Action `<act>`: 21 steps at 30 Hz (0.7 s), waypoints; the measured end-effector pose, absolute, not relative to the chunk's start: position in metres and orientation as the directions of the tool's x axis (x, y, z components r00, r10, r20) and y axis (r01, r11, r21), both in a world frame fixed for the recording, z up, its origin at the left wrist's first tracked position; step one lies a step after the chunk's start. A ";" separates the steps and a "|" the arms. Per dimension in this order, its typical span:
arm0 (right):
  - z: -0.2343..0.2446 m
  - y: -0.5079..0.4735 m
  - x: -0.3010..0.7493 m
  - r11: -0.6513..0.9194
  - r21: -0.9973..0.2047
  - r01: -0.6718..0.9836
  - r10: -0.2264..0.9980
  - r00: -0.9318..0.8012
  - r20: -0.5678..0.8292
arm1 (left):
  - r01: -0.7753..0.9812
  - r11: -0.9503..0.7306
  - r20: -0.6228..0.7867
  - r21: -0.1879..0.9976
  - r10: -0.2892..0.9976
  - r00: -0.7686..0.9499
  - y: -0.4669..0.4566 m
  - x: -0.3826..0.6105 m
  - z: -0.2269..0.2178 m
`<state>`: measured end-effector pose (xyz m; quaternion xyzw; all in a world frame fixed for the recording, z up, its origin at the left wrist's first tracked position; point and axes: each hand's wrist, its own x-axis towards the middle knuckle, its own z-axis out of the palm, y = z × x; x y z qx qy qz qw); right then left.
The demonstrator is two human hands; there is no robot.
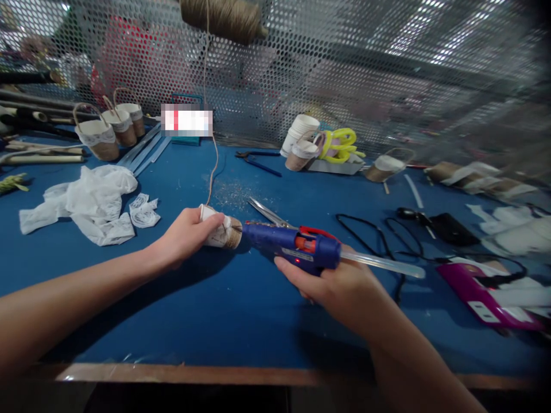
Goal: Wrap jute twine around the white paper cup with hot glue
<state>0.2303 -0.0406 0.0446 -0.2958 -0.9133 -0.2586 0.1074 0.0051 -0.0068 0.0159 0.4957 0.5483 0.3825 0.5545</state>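
Note:
My left hand [187,234] is wrapped round a small paper cup [220,230] lying on its side, its base end bound in brown twine. A strand of twine [212,166] runs from the cup up to a spool [224,17] hanging at the top. My right hand [340,287] grips a blue glue gun [297,246] with a red trigger. Its nozzle touches the twine-wrapped end of the cup, and a clear glue stick [383,265] juts out of the back. Both hands rest low over the blue table [224,310].
Scissors [269,213] lie just behind the gun. White lace scraps [90,201] sit to the left, finished twine-wrapped cups [101,137] at the back left, stacked cups [301,140] and yellow scissors [340,143] at the back. Black cords [374,232] and a purple package [486,292] lie at right. A perforated metal screen [387,69] backs the table.

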 end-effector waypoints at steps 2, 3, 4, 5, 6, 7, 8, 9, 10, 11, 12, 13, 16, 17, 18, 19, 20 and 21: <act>0.044 -0.039 0.230 0.701 0.445 0.558 0.443 -0.829 0.341 | 0.123 0.212 -0.225 0.969 0.969 0.102 -0.006 0.005 0.015; 0.044 -0.039 0.230 0.707 0.464 0.534 0.415 -0.844 0.340 | 0.122 0.209 -0.222 0.970 0.970 0.103 -0.006 0.005 0.015; 0.045 -0.039 0.229 0.709 0.467 0.528 0.405 -0.848 0.343 | 0.119 0.207 -0.220 0.971 0.970 0.105 -0.006 0.005 0.015; 0.046 -0.039 0.227 0.710 0.466 0.528 0.399 -0.847 0.352 | 0.117 0.207 -0.220 0.971 0.970 0.107 -0.007 0.005 0.015; 0.047 -0.039 0.226 0.710 0.463 0.531 0.396 -0.844 0.361 | 0.112 0.210 -0.222 0.971 0.969 0.107 -0.007 0.006 0.016; 0.048 -0.039 0.225 0.706 0.460 0.538 0.397 -0.839 0.372 | 0.107 0.215 -0.226 0.971 0.968 0.110 -0.007 0.006 0.017; 0.050 -0.040 0.223 0.703 0.456 0.546 0.399 -0.833 0.382 | 0.101 0.218 -0.229 0.971 0.967 0.114 -0.008 0.006 0.018; 0.051 -0.040 0.222 0.702 0.452 0.550 0.401 -0.830 0.386 | 0.094 0.224 -0.234 0.970 0.965 0.119 -0.008 0.007 0.019; 0.052 -0.040 0.221 0.704 0.448 0.551 0.403 -0.829 0.387 | 0.088 0.228 -0.237 0.970 0.963 0.125 -0.009 0.007 0.020; 0.053 -0.040 0.220 0.706 0.445 0.551 0.403 -0.829 0.388 | 0.084 0.227 -0.237 0.970 0.963 0.130 -0.009 0.007 0.021; 0.054 -0.041 0.220 0.706 0.444 0.551 0.401 -0.829 0.390 | 0.084 0.222 -0.232 0.971 0.964 0.132 -0.009 0.007 0.021; 0.054 -0.042 0.220 0.704 0.448 0.551 0.398 -0.828 0.395 | 0.088 0.213 -0.224 0.973 0.965 0.135 -0.009 0.007 0.021; 0.050 -0.045 0.222 0.689 0.483 0.541 0.394 -0.838 0.378 | 0.120 0.179 -0.193 0.977 0.974 0.117 -0.009 0.006 0.019; 0.049 -0.046 0.223 0.683 0.494 0.538 0.398 -0.841 0.366 | 0.132 0.173 -0.188 0.976 0.977 0.105 -0.009 0.006 0.019; 0.047 -0.047 0.224 0.678 0.502 0.537 0.406 -0.843 0.353 | 0.142 0.171 -0.185 0.975 0.978 0.095 -0.008 0.005 0.018; 0.047 -0.047 0.225 0.677 0.504 0.536 0.412 -0.844 0.344 | 0.146 0.170 -0.184 0.974 0.979 0.088 -0.008 0.005 0.018; 0.046 -0.047 0.225 0.679 0.502 0.536 0.414 -0.844 0.342 | 0.145 0.172 -0.185 0.974 0.979 0.087 -0.008 0.005 0.018; 0.047 -0.047 0.226 0.680 0.499 0.537 0.411 -0.843 0.348 | 0.138 0.173 -0.187 0.975 0.978 0.092 -0.008 0.005 0.018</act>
